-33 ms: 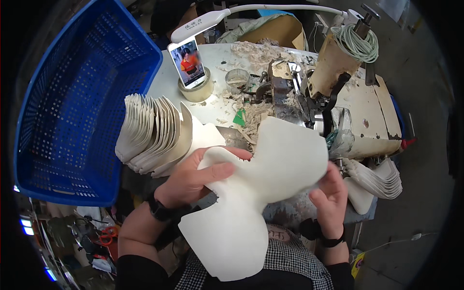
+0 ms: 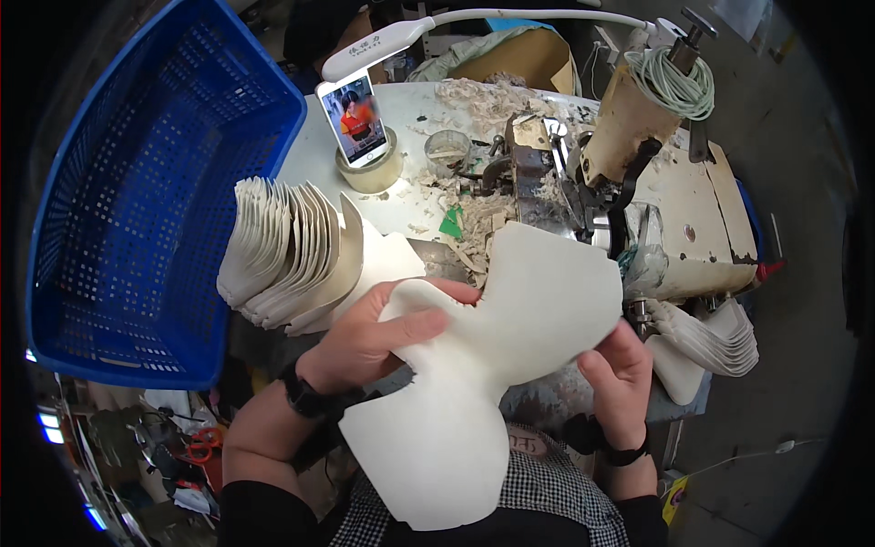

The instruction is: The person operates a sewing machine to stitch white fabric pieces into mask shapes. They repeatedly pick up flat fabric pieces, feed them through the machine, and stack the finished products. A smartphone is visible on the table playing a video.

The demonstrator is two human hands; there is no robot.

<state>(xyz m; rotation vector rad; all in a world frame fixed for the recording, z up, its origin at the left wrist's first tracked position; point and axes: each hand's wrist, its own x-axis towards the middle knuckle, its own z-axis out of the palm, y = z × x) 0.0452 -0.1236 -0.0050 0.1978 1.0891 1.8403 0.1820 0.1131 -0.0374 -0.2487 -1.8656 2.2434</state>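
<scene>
Cream foam sheet (image 2: 510, 365) sits in front of the sewing machine (image 2: 638, 182), pinched in both our hands. Our left hand (image 2: 365, 342) curls fingers over its left edge; our right hand (image 2: 620, 374) grips its lower right edge, thumb up.

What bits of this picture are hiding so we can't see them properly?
Head view:
- Left hand: fingertips tucked behind the cream cut piece, so its grip there is hidden.
- Right hand: palm side hidden behind its own back.
- Sewing machine needle area: buried under fluff and scraps.
- Blue basket: top corner cut off by the dark rim.
- Stacked cream pieces: too tightly packed to count.
</scene>
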